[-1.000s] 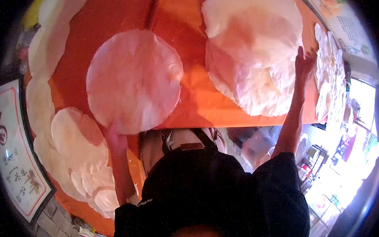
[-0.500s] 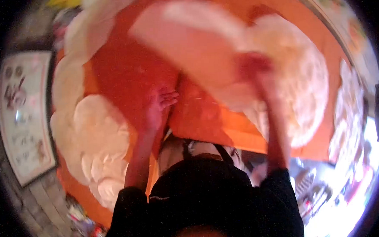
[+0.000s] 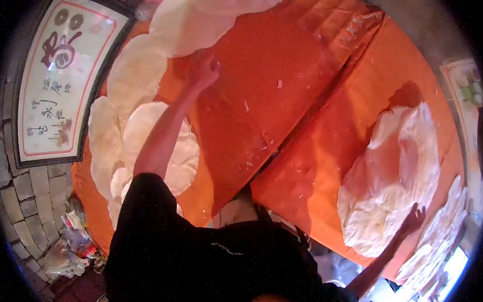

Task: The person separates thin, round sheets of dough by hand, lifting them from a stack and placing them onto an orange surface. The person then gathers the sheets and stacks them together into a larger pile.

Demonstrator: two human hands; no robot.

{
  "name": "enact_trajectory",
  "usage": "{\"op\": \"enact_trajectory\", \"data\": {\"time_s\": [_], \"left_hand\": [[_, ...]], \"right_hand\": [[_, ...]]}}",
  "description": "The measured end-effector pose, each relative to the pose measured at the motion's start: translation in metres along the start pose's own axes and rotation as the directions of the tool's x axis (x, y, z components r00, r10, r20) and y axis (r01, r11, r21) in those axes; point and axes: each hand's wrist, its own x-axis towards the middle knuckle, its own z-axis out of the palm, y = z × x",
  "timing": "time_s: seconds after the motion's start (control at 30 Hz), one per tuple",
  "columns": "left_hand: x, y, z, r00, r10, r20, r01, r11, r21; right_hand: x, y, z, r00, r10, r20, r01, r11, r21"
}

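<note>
My left hand is over the red cloth, just below a thin, pale round sheet at the upper left. Its fingers look loosely apart, somewhat blurred, with nothing visible in them. At the right, my right hand reaches to the lower right edge of a stack of similar sheets, fingers apart. The stack's upper part is creased and raised. More round sheets overlap along the left side, partly hidden by my left forearm.
Red-orange cloth covers the work surface, with a dark gap running diagonally through it. A framed sign stands at the upper left. More pale sheets lie at the far right. Plastic bags are at the lower left.
The view has turned. The sheet that was swinging over the middle is gone from there. My left hand has moved to the left-side sheets, and my right hand to the right stack's lower edge.
</note>
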Motion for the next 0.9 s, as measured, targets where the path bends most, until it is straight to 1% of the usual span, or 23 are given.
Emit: {"op": "enact_trajectory", "data": {"time_s": [0.03,0.07,0.1,0.13,0.17,0.2,0.23,0.27,0.33,0.4,0.43,0.47,0.5,0.53,0.57,0.6,0.63,0.7,0.77,0.8,0.83,0.87,0.9], "left_hand": [[0.009,0.002,-0.01,0.997,-0.008,0.077,-0.002,0.993,0.118],[0.017,0.007,-0.024,0.988,-0.025,0.151,-0.011,0.972,0.234],[0.022,0.008,-0.03,0.973,-0.052,0.227,-0.03,0.938,0.345],[0.026,-0.004,-0.025,0.969,-0.051,0.241,-0.046,0.923,0.383],[0.03,-0.022,-0.016,0.965,-0.05,0.258,-0.065,0.906,0.419],[0.032,-0.034,-0.011,0.96,-0.05,0.276,-0.084,0.888,0.452],[0.038,-0.036,-0.018,0.967,-0.032,0.251,-0.073,0.915,0.397],[0.048,-0.033,-0.035,0.974,-0.017,0.225,-0.062,0.939,0.338],[0.052,-0.044,-0.048,0.978,0.202,0.057,-0.21,0.948,0.238],[0.046,-0.031,-0.063,0.984,0.161,0.078,-0.154,0.984,-0.085],[0.033,-0.016,-0.073,0.979,0.19,0.077,-0.181,0.977,-0.116],[0.019,0.0,-0.082,0.973,0.219,0.076,-0.206,0.967,-0.147],[-0.007,0.03,-0.09,0.953,0.295,0.07,-0.291,0.955,-0.06],[-0.035,0.063,-0.099,0.915,0.4,0.048,-0.396,0.915,-0.083],[-0.063,0.096,-0.107,0.866,0.499,0.024,-0.495,0.863,-0.106],[-0.093,0.123,-0.107,0.859,0.51,0.033,-0.493,0.845,-0.208],[-0.113,0.147,-0.112,0.848,0.523,0.087,-0.479,0.825,-0.3],[-0.141,0.188,-0.13,0.8,0.553,0.234,-0.407,0.786,-0.465],[-0.181,0.195,-0.124,0.833,0.546,0.092,-0.404,0.713,-0.574],[-0.2,0.2,-0.125,0.849,0.499,0.172,-0.275,0.696,-0.663],[-0.219,0.206,-0.127,0.859,0.447,0.251,-0.135,0.669,-0.731],[-0.232,0.21,-0.128,0.791,0.394,0.469,0.14,0.628,-0.765],[-0.245,0.214,-0.131,0.679,0.319,0.661,0.41,0.582,-0.702]], "right_hand": [[-0.023,-0.039,-0.004,0.98,-0.2,0.026,0.2,0.98,0.007],[-0.04,-0.106,-0.008,0.997,-0.019,0.072,0.011,0.994,0.108],[-0.049,-0.157,-0.008,0.978,0.158,0.14,-0.183,0.964,0.194],[-0.058,-0.159,0.003,0.974,0.159,0.164,-0.205,0.926,0.316],[-0.066,-0.162,0.011,0.99,-0.018,0.143,-0.035,0.93,0.365],[-0.069,-0.18,0.016,0.987,-0.022,0.157,-0.034,0.938,0.346],[-0.073,-0.206,0.021,0.985,-0.026,0.172,-0.032,0.945,0.325],[-0.07,-0.241,0.018,0.969,-0.044,0.242,-0.035,0.95,0.31],[-0.066,-0.286,0.032,0.946,-0.095,0.311,-0.034,0.921,0.387],[-0.063,-0.319,0.058,0.891,-0.158,0.425,-0.084,0.864,0.497],[-0.065,-0.329,0.076,0.851,-0.196,0.487,-0.13,0.819,0.558],[-0.065,-0.368,0.076,0.75,-0.207,0.628,-0.301,0.738,0.604],[-0.074,-0.406,0.081,0.648,-0.179,0.741,-0.48,0.659,0.579],[-0.083,-0.444,0.085,0.529,-0.147,0.836,-0.643,0.574,0.508],[-0.095,-0.457,0.101,0.385,-0.184,0.904,-0.796,0.429,0.426],[-0.107,-0.471,0.117,0.231,-0.216,0.949,-0.912,0.293,0.288],[-0.119,-0.478,0.132,0.076,-0.384,0.92,-0.985,0.116,0.13],[-0.133,-0.51,0.145,-0.031,-0.268,0.963,-0.99,0.139,0.007],[-0.153,-0.511,0.155,0.236,-0.235,0.943,-0.885,0.349,0.309],[-0.16,-0.507,0.157,0.36,-0.238,0.902,-0.78,0.453,0.431],[-0.164,-0.504,0.154,0.392,-0.28,0.876,-0.754,0.448,0.48],[-0.165,-0.505,0.153,0.425,-0.329,0.843,-0.724,0.436,0.535],[-0.166,-0.505,0.15,0.455,-0.377,0.807,-0.691,0.421,0.587]]}}
